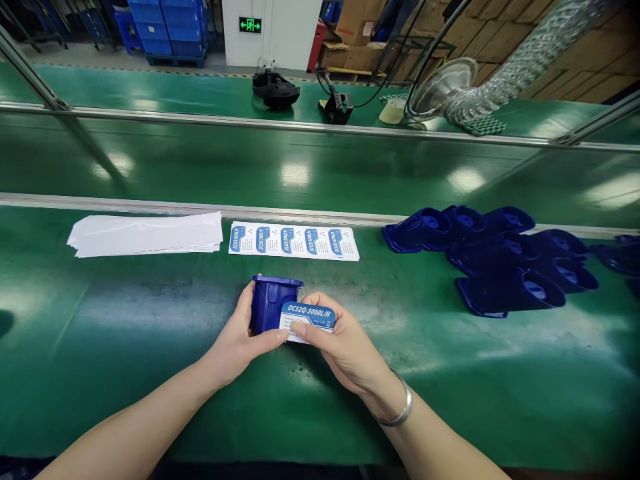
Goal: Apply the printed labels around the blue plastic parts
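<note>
On the far left, a stack of white paper point(145, 237) is lying on the green table point(100, 373). The left hand point(237, 340) is gripping a blue plastic case point(271, 300) above the table's middle, its thumb reaching the label's lower edge. Behind them, a sheet of labels point(295, 241) is lying flat. The right hand point(347, 343) is pinching one label point(316, 316) across the case's lower right side. Farther right, more blue cases point(510, 263) are resting in a cluster.
</note>
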Motion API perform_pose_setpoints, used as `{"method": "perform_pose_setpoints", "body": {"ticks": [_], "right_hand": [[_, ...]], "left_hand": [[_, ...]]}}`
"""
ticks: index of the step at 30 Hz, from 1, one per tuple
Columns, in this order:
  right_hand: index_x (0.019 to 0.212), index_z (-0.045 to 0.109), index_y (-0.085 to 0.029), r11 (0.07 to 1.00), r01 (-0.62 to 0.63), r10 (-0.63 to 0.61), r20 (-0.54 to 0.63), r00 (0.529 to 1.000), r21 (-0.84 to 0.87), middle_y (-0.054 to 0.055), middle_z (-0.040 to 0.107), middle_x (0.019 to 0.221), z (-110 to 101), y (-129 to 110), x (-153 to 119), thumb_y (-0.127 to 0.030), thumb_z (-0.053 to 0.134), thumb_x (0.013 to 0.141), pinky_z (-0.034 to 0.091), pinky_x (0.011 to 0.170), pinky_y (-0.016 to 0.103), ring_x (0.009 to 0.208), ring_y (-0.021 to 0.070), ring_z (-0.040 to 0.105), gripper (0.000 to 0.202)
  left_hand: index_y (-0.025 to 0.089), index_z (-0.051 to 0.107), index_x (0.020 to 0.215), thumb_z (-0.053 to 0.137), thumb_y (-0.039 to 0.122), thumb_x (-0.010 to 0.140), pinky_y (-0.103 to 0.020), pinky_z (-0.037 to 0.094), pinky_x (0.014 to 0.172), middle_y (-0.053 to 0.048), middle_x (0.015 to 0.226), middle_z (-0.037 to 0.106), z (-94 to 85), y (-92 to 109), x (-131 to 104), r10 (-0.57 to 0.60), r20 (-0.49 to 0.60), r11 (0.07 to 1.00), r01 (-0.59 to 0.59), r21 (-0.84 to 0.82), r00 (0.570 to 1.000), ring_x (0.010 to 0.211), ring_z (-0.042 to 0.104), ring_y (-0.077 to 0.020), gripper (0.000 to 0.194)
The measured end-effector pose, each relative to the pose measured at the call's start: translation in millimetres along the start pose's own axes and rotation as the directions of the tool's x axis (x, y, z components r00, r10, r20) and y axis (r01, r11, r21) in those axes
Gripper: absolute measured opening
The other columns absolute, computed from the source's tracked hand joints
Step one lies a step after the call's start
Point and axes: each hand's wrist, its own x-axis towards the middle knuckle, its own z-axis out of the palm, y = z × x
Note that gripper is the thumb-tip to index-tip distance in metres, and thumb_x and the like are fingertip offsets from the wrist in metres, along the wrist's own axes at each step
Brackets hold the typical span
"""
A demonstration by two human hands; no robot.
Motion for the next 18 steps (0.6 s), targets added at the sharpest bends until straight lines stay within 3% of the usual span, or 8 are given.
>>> {"method": "perform_pose_setpoints", "body": {"ticks": [18], "right_hand": [[0.088,0.06,-0.019,0.998,-0.004,0.003,0.015,1.0,0.06,-0.001,0.06,0.083,-1.8,2.8,-0.4,-0.036,0.093,0.075,0.045,0.073,0.022,0.076,0.0131,0.053,0.039]], "left_hand": [[0.03,0.025,0.155,0.077,0.034,0.085,-0.045,0.044,0.111,-0.01,0.155,0.045,0.4,-0.3,-0.8,-0.008,-0.001,1.0,0.008,0.02,1.0,0.139,0.045,-0.035,0.087]]}}
